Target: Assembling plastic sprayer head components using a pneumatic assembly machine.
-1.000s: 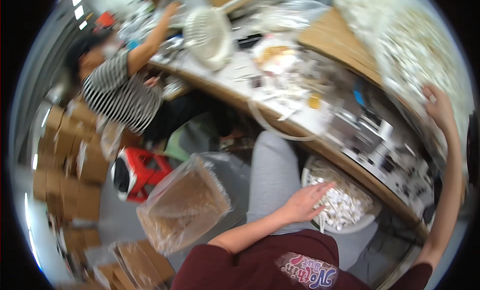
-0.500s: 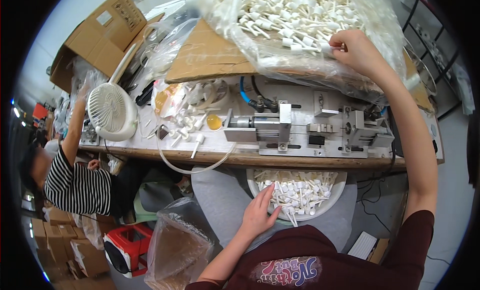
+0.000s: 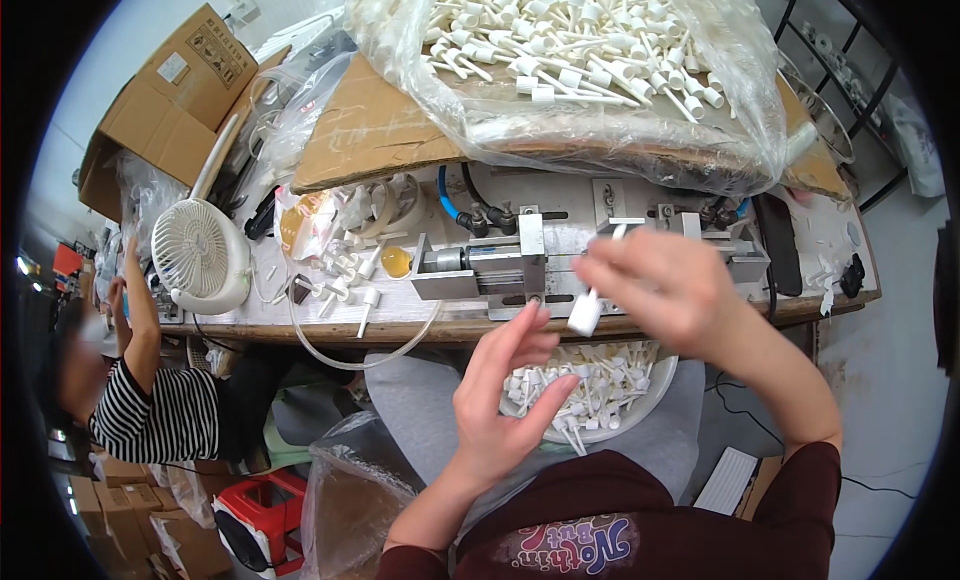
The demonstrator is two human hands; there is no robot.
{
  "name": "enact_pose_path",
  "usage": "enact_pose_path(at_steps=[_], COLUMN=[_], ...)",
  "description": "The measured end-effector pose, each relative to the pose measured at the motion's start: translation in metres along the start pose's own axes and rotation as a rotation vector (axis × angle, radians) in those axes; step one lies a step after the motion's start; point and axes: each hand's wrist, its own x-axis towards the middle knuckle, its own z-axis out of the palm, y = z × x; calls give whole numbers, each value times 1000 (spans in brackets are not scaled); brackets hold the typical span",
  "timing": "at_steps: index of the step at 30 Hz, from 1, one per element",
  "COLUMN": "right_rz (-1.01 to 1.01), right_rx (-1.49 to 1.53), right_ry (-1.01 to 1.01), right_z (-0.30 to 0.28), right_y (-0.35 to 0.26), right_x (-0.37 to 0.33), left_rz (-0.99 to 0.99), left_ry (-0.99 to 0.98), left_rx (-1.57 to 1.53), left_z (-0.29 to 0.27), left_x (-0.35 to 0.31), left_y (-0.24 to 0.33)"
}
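Observation:
My right hand [image 3: 670, 285], slightly blurred, is closed on a white stemmed cap [image 3: 585, 315], held cap end down over the bench's front edge. Part of the stem shows above the fingers. Level with it on the left, my left hand [image 3: 505, 405] is open with nothing in it, fingers apart and thumb out. Beneath both hands a white bowl [image 3: 655, 405] of similar stemmed caps [image 3: 600, 400] rests on my lap. Behind the right hand stands a metal clamping fixture [image 3: 533, 250], partly hidden by that hand.
At the back, a clear plastic bag [image 3: 620, 140] full of stemmed caps lies on cardboard [image 3: 370, 120]. Left on the bench are a white fan [image 3: 200, 255], loose caps and a yellow round piece [image 3: 396, 261]. A person in a striped top [image 3: 160, 405] works at far left.
My right hand has come from the bag of caps toward me, bringing one stemmed cap. My left hand has lifted from the bowl's edge, and its fingers have spread.

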Motion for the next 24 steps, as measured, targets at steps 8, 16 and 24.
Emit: enact_pose_path(at_steps=[8, 16, 24], right_rz=[-47, 496, 726], right_rx=[-15, 36, -136], right_ry=[68, 44, -432], right_z=[-6, 6, 47], right_y=[2, 108, 157], right_x=[7, 59, 100], left_rz=[141, 361, 461], left_ry=[-109, -121, -287], left_rx=[145, 468, 823], left_z=[6, 27, 52], left_x=[30, 41, 48], left_y=[14, 0, -29])
